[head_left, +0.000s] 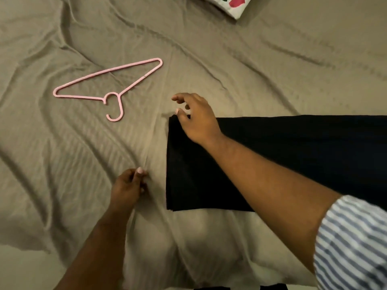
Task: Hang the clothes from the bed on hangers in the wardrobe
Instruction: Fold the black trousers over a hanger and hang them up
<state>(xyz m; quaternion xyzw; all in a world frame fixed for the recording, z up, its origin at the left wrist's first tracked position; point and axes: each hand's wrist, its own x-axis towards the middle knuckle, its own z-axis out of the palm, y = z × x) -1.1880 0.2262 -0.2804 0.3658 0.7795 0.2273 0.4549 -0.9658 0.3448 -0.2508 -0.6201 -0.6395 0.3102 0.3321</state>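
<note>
The black cloth (209,174) lies flat and folded on the bed (62,164). Your right hand (196,118) is spread open over its corner; your left hand (127,189) is curled, empty.

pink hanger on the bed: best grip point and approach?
Grip the hanger at the neck, where the hook meets the two arms. It lies flat on the sheet with the hook toward the person, so come from above, near side, probably with the left hand.
</note>
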